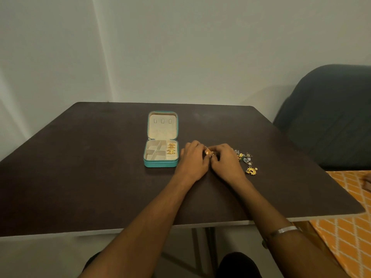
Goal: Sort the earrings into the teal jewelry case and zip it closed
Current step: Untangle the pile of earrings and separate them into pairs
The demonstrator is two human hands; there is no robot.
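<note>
The teal jewelry case (160,163) lies open on the dark table, its lid flat behind it. Several gold earrings (171,148) sit in its right-hand compartment; the cream cells on the left look bare. Just right of the case, my left hand (193,159) and my right hand (225,160) meet, fingers pinched together on one round gold earring (208,151). A loose pile of gold and silver earrings (246,160) lies on the table to the right of my right hand.
The dark brown table (90,167) stands against a pale wall. A dark grey chair (329,117) sits at the right, beside an orange patterned cloth (349,227). A metal bangle (286,229) is on my right forearm.
</note>
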